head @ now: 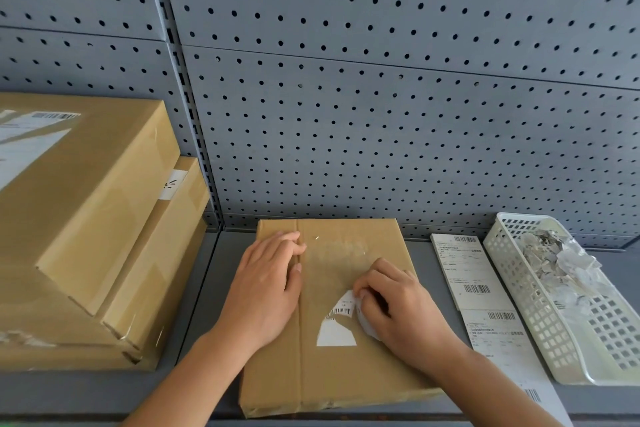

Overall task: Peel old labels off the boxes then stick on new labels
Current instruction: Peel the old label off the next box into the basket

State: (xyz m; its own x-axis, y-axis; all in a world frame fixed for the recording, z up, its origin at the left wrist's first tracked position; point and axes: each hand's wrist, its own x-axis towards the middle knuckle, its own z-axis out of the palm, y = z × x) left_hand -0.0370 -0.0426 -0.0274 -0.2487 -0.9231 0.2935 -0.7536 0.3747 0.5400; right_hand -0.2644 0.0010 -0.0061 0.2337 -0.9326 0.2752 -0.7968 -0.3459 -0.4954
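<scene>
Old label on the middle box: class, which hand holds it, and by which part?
The right hand pinches the old label by its peeled right edge; the left hand lies flat on the box.

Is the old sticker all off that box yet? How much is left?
Not yet. Done: most of the old label is gone, and scraps sit in the basket. In hand: the left hand presses the box flat while the right hand pinches the last piece. Left: finish peeling, stick on a new label from the strip beside the box, then the stacked boxes, whose top one carries a label.
</scene>
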